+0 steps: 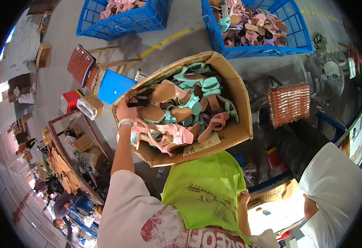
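Note:
A cardboard box [227,142] full of sandals sits in front of my waist, its flaps standing up. Mint-green strap sandals [194,105] with tan soles fill most of it, and pink strap sandals [181,134] lie toward its near side. My left hand [126,110] reaches over the left rim, beside a dark, blurred thing [141,98] and a pink sandal strap; its fingers are lost in the shadow. Against the side of my lime-green apron [205,186], my right hand [243,198] hangs low with its fingers curled in. What they hold, if anything, is hidden.
Two blue plastic crates [267,51] [125,32] with sandals stand beyond the box. Woven-seat stools [289,104] [81,62] flank it, with a blue box [114,87] at left. A floor fan [331,71] stands far right. A person in a white sleeve [333,177] sits close at right.

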### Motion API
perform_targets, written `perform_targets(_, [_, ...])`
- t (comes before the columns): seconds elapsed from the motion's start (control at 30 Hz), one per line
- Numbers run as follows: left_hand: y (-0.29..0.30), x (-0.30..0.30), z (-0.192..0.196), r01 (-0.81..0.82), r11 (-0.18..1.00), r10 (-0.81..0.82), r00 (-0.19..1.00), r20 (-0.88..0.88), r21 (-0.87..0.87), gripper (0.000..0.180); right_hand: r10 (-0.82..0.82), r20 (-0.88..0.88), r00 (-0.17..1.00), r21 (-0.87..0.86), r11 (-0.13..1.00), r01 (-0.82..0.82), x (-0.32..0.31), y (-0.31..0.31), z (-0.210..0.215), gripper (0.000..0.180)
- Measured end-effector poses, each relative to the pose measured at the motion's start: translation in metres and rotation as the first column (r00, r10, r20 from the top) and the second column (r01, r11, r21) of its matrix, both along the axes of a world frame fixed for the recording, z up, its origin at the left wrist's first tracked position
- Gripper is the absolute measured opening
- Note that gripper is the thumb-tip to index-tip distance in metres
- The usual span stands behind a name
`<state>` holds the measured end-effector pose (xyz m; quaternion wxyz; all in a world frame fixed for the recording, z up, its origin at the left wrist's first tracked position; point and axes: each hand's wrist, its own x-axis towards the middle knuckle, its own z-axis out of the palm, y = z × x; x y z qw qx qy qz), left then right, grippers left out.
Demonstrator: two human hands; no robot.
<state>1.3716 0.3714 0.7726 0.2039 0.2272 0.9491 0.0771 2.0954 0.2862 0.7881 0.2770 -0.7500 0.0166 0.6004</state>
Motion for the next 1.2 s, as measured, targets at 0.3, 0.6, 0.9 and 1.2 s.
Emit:
perform_targets(0.3, [-0.019,0.004,0.005,0.421,0.846,-0.531,0.721,0.446,0.326,0.055,0.640,0.039,0.767,-0.253,0.749,-0.612,-0.032,-0.009,-0.040,0.012])
perform_targets(0.6, [-0.014,-0.022,0.002,0.794,0.588,-0.681,0.588,0.437,-0.154,0.073,0.894,0.071,0.442,-0.269,0.444,-0.855,-0.060,-0.012,-0.049,0.011])
perform_targets(0.9, [-0.046,-0.006,-0.035,0.764,0.361,-0.778,0.563,0.279,-0.535,0.066,0.986,0.106,0.128,-0.266,0.152,-0.952,-0.098,0.019,-0.086,0.010])
perform_targets(1.2, [-0.057,-0.014,-0.012,0.829,0.395,-0.780,0.530,0.332,-0.395,0.057,0.996,0.094,0.008,-0.303,0.037,-0.952,-0.095,0.031,-0.104,0.010])
